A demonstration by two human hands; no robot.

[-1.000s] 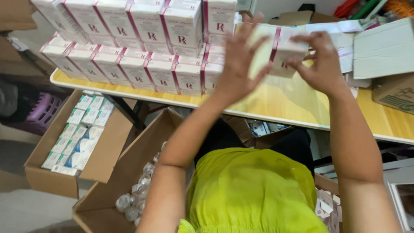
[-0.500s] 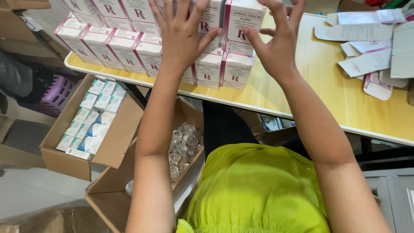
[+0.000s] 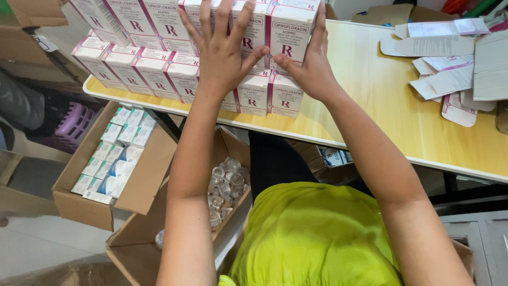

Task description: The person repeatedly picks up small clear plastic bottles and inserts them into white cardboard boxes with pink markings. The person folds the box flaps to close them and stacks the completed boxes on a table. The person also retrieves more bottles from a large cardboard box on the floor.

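Head view: the left hand (image 3: 222, 55) lies flat, fingers spread, against the front of the stacked boxes (image 3: 159, 69). The right hand (image 3: 312, 66) presses open-palmed on the end box (image 3: 290, 32), thumb on its front. The stack's top is cut off by the frame. Boxes are white card with pink stripes, standing on a smooth yellow wooden surface (image 3: 370, 106).

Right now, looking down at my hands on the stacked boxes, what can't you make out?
- Head view: the top of the white and pink carton stack is cut off by the upper edge.
- Left hand and right hand cover parts of the carton fronts.
- Small clear items in the cardboard box under the table: too small to identify.
- Flat cartons run off the right edge.
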